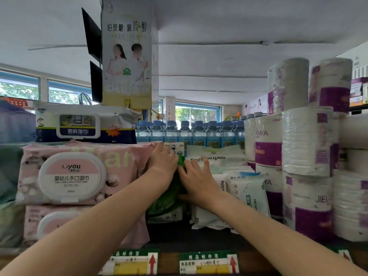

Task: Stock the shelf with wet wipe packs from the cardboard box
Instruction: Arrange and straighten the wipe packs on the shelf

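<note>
A green wet wipe pack [166, 198] stands on the shelf between the pink Liyou packs [79, 172] on the left and white baby wipes packs [217, 158] on the right. My left hand [162, 161] lies on top of the green pack's upper left, fingers stretched forward against the pink pack's edge. My right hand [196, 176] rests on the green pack's right side, fingers spread and its thumb under the pack's edge. The cardboard box is out of view.
A blue-and-white kitchen wipes pack [85, 124] lies on the pink stack. Water bottles [189, 132] line the back. Toilet roll packs [304, 146] are stacked at the right. Price labels [207, 262] run along the shelf's front edge. A poster-covered pillar [127, 56] rises behind.
</note>
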